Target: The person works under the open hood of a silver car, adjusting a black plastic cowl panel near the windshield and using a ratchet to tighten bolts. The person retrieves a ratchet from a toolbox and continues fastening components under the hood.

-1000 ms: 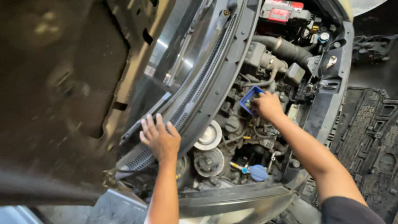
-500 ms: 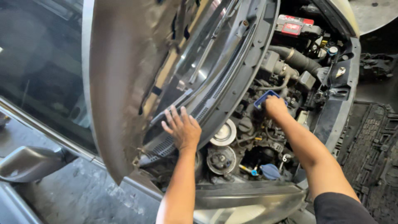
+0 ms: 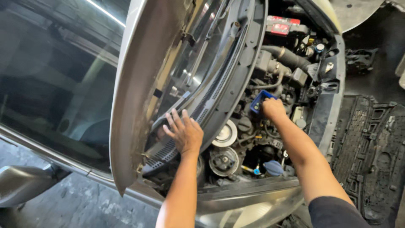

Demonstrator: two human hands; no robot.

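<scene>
The right hand (image 3: 274, 109) is closed around one end of a small blue rectangular plastic tool (image 3: 258, 101), deep in the open engine bay and just above the round silver strut-mount cap (image 3: 225, 134); how firmly the fingers clamp it cannot be told. The left hand (image 3: 185, 134) lies flat and open, holding nothing, fingers spread on the black ribbed plastic cowl panel (image 3: 211, 99) to the left of that cap. For good control, keep this palm braced, the right wrist straight, and the tool clear of surrounding hoses.
</scene>
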